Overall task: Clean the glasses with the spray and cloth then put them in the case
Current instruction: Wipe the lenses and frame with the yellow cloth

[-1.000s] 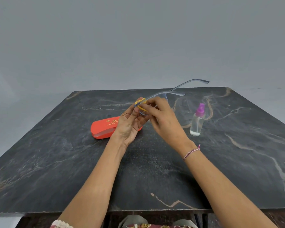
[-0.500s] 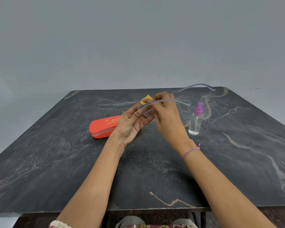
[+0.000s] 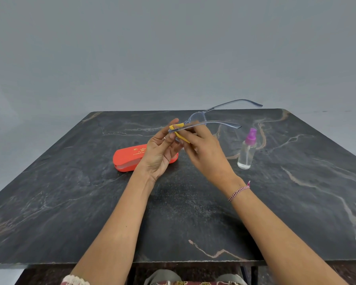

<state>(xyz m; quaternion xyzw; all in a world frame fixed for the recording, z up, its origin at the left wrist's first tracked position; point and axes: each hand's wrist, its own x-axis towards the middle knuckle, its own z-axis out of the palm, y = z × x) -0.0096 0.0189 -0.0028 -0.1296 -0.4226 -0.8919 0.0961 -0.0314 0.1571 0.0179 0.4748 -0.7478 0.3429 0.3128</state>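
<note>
Clear-framed glasses (image 3: pixel 195 118) with their temples unfolded are held up over the middle of the table. My left hand (image 3: pixel 160 153) pinches the near end of the frame, palm turned up. My right hand (image 3: pixel 203 149) pinches a small yellow cloth (image 3: pixel 178 131) against the near lens. The far lens and both temples stick out to the right. An orange glasses case (image 3: pixel 127 159) lies shut on the table behind my left hand. A clear spray bottle (image 3: pixel 246 153) with a purple top stands to the right of my right hand.
The dark marble table (image 3: pixel 70 212) stretches wide on both sides of my arms. A plain grey wall stands behind it. The near table edge runs just above my lap.
The glasses have tilted so the far lens now shows above my fingers. The yellow cloth has shifted back to the near lens between my fingertips. Both hands stay in the same place.
</note>
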